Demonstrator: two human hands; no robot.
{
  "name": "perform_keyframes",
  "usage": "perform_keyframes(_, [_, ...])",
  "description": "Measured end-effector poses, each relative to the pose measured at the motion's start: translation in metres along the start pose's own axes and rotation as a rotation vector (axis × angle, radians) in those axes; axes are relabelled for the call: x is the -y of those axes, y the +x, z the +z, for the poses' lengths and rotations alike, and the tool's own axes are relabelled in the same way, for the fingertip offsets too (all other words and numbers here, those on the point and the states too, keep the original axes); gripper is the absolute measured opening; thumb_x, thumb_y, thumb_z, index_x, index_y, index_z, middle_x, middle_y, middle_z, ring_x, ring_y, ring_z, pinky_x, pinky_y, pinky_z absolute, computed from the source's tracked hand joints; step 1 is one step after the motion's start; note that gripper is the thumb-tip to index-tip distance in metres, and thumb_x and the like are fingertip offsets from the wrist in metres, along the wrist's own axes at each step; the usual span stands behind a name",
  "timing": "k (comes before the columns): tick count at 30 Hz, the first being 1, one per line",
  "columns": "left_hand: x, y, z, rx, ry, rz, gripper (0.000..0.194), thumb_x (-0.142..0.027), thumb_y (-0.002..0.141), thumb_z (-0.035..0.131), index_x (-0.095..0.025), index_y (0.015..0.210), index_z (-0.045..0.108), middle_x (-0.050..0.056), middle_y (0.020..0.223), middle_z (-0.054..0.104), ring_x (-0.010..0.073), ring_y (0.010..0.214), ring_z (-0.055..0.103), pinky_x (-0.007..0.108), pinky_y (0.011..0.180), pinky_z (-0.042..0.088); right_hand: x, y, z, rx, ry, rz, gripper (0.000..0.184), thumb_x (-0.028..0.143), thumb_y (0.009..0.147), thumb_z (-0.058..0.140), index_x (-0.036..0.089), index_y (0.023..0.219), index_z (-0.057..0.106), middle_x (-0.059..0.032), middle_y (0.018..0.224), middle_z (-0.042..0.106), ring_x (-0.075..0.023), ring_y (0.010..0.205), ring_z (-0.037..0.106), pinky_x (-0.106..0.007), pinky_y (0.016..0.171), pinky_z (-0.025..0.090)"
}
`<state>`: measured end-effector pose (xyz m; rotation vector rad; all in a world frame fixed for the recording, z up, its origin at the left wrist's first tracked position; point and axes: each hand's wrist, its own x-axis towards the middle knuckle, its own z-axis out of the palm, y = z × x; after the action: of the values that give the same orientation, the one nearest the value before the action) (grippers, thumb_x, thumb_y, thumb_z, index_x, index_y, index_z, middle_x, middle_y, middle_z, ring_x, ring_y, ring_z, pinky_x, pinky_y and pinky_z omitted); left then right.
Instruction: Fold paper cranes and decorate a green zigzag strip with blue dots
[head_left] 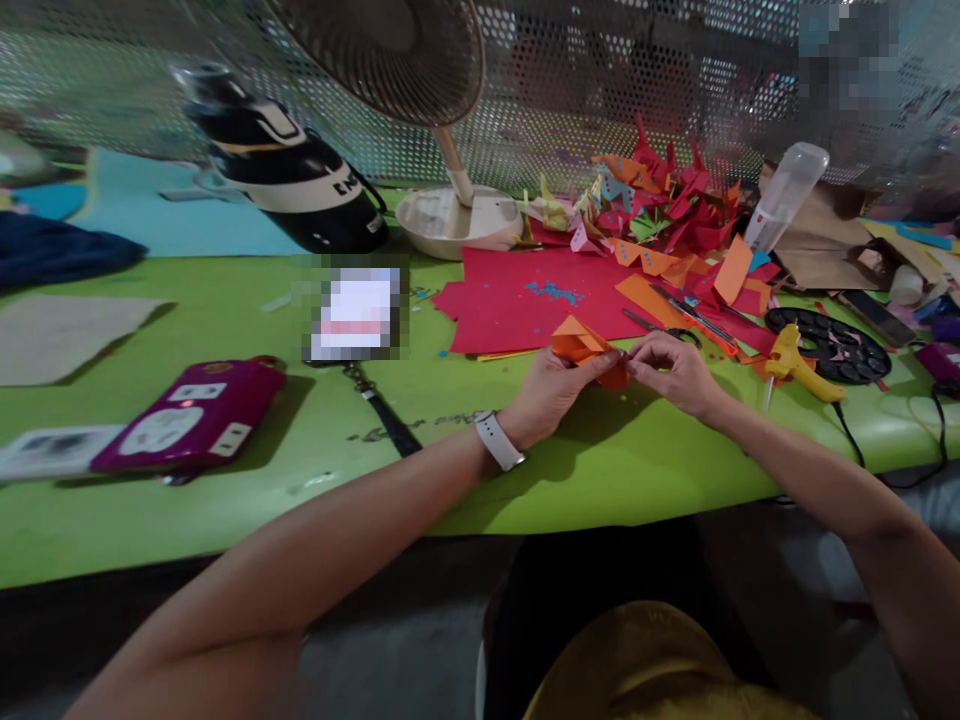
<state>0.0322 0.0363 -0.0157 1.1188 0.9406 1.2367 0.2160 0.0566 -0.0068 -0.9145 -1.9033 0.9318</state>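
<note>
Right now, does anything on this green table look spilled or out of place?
Yes: tiny blue bits lie loose on the red paper beyond the orange paper in your left hand; their uneven scatter looks spilled.

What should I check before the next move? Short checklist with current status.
1. Orange paper piece held: ok, in the left hand.
2. Right hand grip on it: cannot tell; fingertips at its edge, contact unclear.
3. Scissors put down: ok, lying beyond the right hand.
4. Red sheet free of scraps: not ok, blue bits on it.
5. Yellow glue gun put down: ok.
6. Glue gun cool: cannot tell.
</note>
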Motion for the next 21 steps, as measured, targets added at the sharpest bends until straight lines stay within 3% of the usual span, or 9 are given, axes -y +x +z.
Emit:
perform_keyframes(6, [0.0017, 0.0018, -0.0005, -0.012, -0.002, 0.039, 0.025, -0.041, 0.064, 0.085, -0.020, 0.073, 0.073, 0.001, 0.076, 0.073, 0.0155, 0.070, 0.063, 0.030, 0.074, 0.051, -0.0015, 0.0002, 0.0005, -0.003, -0.008, -0.022, 0.022, 0.036, 0.083, 0.066, 0.019, 0.069, 0.063, -0.0032, 0.080, 0.063, -0.0126, 0.069, 0.058, -0.028, 0.064, 0.050])
perform_keyframes(21, [-0.0010, 0.0035, 0.0002, -0.019, -0.019, 0.060, 0.022, -0.036, 0.065, 0.084, -0.020, 0.074, 0.072, 0.001, 0.078, 0.074, 0.0158, 0.072, 0.063, 0.030, 0.076, 0.049, -0.0047, 0.0032, -0.0002, 0.014, -0.062, -0.023, 0.025, 0.040, 0.086, 0.063, 0.018, 0.073, 0.061, -0.0024, 0.078, 0.061, -0.0117, 0.065, 0.055, -0.027, 0.060, 0.048])
